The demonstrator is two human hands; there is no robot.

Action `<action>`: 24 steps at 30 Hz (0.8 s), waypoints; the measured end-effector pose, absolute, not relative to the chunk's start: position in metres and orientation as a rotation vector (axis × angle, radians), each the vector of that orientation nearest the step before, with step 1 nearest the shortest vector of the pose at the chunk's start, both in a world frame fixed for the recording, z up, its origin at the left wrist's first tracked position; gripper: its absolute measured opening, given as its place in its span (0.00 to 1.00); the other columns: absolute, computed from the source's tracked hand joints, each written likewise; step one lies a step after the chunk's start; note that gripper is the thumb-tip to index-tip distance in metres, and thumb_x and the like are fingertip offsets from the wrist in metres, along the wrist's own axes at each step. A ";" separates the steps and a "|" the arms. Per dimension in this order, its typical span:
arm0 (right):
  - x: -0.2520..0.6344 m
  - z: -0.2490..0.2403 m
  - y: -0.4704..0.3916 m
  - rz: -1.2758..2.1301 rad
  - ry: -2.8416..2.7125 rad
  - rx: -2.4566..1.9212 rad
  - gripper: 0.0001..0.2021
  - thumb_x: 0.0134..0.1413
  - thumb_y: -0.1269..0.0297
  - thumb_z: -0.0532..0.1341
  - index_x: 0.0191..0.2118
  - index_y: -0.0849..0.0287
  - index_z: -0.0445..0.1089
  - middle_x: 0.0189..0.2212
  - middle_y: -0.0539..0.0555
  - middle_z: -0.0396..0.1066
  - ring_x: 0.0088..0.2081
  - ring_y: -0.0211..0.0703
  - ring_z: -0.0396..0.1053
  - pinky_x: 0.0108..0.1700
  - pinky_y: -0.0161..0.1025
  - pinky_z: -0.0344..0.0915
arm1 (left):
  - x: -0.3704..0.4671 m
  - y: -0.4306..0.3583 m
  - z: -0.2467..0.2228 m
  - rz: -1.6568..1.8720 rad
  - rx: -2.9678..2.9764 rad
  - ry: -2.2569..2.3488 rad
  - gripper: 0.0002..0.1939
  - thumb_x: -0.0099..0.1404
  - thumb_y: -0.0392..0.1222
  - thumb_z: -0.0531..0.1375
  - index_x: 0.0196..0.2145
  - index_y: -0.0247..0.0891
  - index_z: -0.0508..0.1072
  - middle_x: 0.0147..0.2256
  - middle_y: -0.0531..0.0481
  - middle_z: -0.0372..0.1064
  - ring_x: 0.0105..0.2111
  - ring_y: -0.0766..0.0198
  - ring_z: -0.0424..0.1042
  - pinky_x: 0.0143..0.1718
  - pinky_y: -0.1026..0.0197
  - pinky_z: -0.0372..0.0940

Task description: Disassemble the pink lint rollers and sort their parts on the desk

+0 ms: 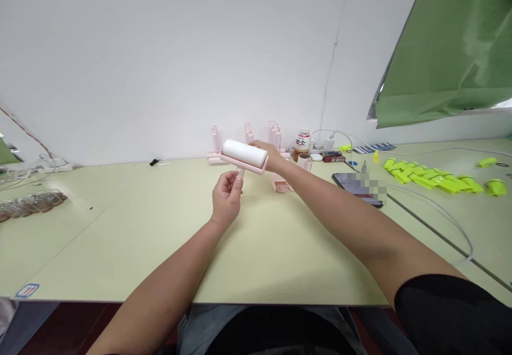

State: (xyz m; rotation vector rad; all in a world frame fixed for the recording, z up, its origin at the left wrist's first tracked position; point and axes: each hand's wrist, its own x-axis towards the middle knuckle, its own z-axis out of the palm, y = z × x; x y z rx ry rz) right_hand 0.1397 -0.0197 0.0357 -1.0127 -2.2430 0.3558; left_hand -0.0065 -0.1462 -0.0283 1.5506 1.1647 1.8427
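Observation:
A lint roller (245, 154) with a white roll and a pink frame is tilted above the table, roll uppermost. My left hand (227, 195) is closed around its short pale handle, thumb toward me. My right hand (273, 157) is at the right end of the roll, mostly behind it. Its fingers are largely hidden, so whether they grip the roller cannot be made out. Behind, near the wall, several more pink lint rollers (216, 140) stand with handles up. Small pink pieces (282, 187) lie on the table below my right wrist.
A labelled bottle (303, 144) stands by the wall, beside a cardboard-like tube (304, 162) and a white charger (329, 142). A phone (358, 188) lies right of my forearm. Bright yellow pieces (432, 176) are lined up farther right. Brownish wrapped items (32, 204) are at far left.

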 end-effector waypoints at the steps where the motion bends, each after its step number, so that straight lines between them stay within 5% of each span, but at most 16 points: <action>1: 0.149 0.046 -0.025 0.376 -2.172 -1.029 0.24 0.56 0.59 0.55 0.57 0.65 0.63 0.44 0.62 0.73 0.41 0.51 0.72 0.43 0.47 0.68 | -0.006 -0.147 -0.029 1.826 1.598 1.169 0.17 0.64 0.54 0.59 0.42 0.37 0.69 0.30 0.52 0.65 0.25 0.69 0.65 0.26 0.65 0.65; 2: 0.159 0.056 -0.032 0.421 -2.063 -1.026 0.25 0.59 0.56 0.51 0.58 0.64 0.62 0.44 0.61 0.73 0.38 0.48 0.72 0.39 0.44 0.68 | -0.006 -0.148 -0.030 1.799 1.646 1.175 0.17 0.64 0.53 0.59 0.42 0.37 0.69 0.30 0.52 0.65 0.26 0.69 0.65 0.27 0.65 0.65; 6: 0.196 0.075 -0.070 0.950 -1.565 -0.777 0.21 0.51 0.55 0.61 0.50 0.58 0.69 0.37 0.53 0.73 0.33 0.42 0.69 0.33 0.38 0.66 | -0.003 -0.149 -0.035 1.609 1.808 1.215 0.17 0.64 0.54 0.59 0.42 0.37 0.71 0.28 0.53 0.65 0.25 0.69 0.62 0.27 0.64 0.62; 15: 0.223 0.024 -0.111 1.023 -1.529 -1.004 0.22 0.47 0.57 0.65 0.50 0.55 0.69 0.36 0.53 0.73 0.30 0.43 0.68 0.27 0.36 0.61 | -0.002 -0.151 -0.038 1.255 2.010 1.300 0.16 0.63 0.51 0.59 0.41 0.37 0.75 0.26 0.53 0.68 0.24 0.67 0.63 0.29 0.63 0.60; 24: 0.228 0.019 -0.123 1.047 -1.570 -0.994 0.21 0.49 0.57 0.64 0.49 0.57 0.67 0.38 0.55 0.73 0.36 0.45 0.69 0.34 0.40 0.65 | -0.003 -0.151 -0.038 1.190 2.021 1.331 0.17 0.63 0.52 0.58 0.41 0.38 0.75 0.27 0.52 0.70 0.26 0.66 0.66 0.29 0.63 0.61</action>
